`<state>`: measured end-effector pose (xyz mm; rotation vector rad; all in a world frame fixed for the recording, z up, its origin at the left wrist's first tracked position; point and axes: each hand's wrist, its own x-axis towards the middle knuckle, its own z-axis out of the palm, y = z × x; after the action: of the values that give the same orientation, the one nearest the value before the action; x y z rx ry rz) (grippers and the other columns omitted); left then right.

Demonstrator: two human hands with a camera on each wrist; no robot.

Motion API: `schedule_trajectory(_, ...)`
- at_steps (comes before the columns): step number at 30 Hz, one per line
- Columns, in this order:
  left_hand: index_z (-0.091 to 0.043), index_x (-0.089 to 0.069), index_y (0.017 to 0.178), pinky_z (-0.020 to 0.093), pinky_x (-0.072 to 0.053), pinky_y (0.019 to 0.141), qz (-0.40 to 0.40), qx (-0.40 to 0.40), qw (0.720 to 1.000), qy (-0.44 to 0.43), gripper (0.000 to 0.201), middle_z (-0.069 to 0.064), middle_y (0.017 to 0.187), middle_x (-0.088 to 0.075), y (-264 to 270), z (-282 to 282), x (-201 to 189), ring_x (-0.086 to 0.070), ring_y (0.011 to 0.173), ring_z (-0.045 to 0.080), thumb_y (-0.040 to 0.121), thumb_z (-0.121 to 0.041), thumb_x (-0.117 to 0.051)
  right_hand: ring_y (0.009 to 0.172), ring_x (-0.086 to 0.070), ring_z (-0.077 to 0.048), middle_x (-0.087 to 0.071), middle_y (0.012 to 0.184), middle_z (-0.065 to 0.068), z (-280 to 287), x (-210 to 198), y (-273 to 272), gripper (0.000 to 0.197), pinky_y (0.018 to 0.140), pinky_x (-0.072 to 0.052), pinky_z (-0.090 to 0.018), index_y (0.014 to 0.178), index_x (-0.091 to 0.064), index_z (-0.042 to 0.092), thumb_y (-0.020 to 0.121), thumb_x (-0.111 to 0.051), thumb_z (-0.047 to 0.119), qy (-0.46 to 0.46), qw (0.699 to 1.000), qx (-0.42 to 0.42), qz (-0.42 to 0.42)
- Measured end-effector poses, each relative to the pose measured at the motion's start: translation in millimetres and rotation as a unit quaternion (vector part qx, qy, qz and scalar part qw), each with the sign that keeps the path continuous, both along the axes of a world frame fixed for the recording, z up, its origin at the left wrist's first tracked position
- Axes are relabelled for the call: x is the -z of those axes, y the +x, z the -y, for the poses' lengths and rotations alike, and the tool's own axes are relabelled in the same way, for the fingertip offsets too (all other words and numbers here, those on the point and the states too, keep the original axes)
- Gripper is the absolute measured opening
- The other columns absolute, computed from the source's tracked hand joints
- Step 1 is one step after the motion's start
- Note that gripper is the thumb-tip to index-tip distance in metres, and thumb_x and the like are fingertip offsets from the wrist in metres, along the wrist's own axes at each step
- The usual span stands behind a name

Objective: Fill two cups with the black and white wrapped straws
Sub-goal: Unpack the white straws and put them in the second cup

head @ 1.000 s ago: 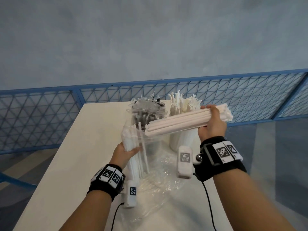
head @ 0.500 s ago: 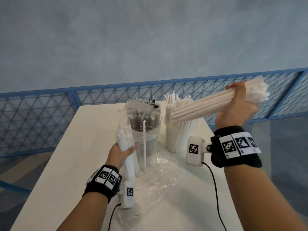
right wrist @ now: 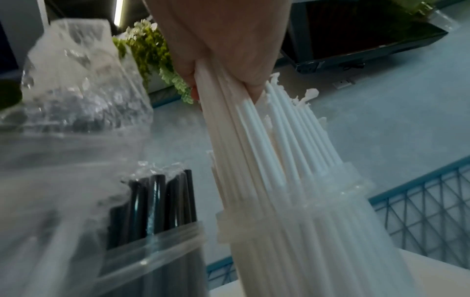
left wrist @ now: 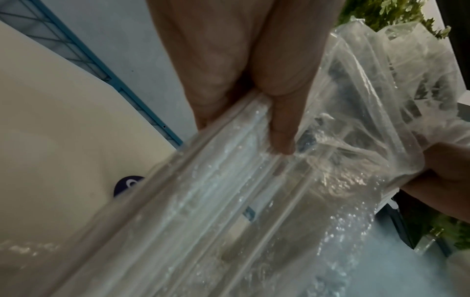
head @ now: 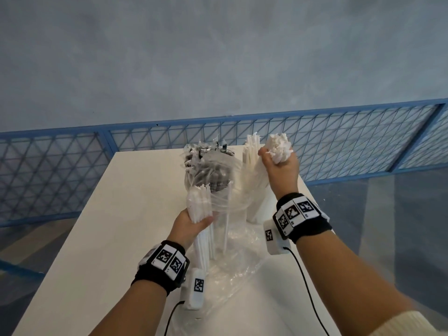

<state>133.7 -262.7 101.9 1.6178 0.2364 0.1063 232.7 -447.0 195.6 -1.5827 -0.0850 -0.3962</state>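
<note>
A white table (head: 101, 214) stands against a blue mesh fence (head: 339, 141). Beyond the fence lies a pale blue-grey surface (head: 218, 57), mottled and evenly lit. The right wrist view shows green foliage (right wrist: 150, 52), a dark cabinet (right wrist: 356, 30) and a bright vertical light strip (right wrist: 118, 12).

White table (head: 101, 234): 2 cups (head: 257, 209), bag (head: 232, 270).

Soft, even daylight fills the head view, its edges bowed; both wrist views are dimmer, blurred, with glare on plastic.
</note>
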Motion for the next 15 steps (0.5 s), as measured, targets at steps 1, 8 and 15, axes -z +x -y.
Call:
schedule_trajectory(1,-0.030,-0.070,0.069,0.030,-0.049,0.081,0.000,-0.005,1.000,0.007,0.024,-0.012,0.073,-0.072,-1,0,1,-0.063,0.085,0.016,0.074,-0.008,-0.072,0.084,-0.061,-0.016,-0.061,0.084,0.005,1,4,4,0.028,0.085,-0.052,-0.038,0.105,-0.059,0.002,0.081,-0.069,0.011,-0.005,1.000,0.002,-0.003)
schedule_trajectory(8,-0.035,-0.073,0.066,0.034,-0.050,0.085,-0.002,-0.010,1.000,0.013,0.025,-0.010,0.078,-0.072,-1,-3,5,-0.065,0.088,0.019,0.073,-0.011,-0.074,0.082,-0.061,-0.001,-0.061,0.108,0.002,4,-8,6,0.056,0.068,-0.053,-0.016,0.116,-0.045,0.033,0.077,-0.062,-0.004,-0.023,0.994,0.022,0.105)
schedule_trajectory(15,-0.026,-0.062,0.077,0.023,-0.048,0.077,0.007,-0.009,1.000,0.019,0.020,-0.006,0.082,-0.066,-1,3,-1,-0.061,0.080,0.009,0.076,-0.009,-0.071,0.100,-0.048,-0.008,-0.054,0.109,0.001,3,0,16,0.043,0.088,-0.041,-0.017,0.112,-0.060,0.012,0.076,-0.054,-0.010,-0.225,0.966,-0.001,0.130)
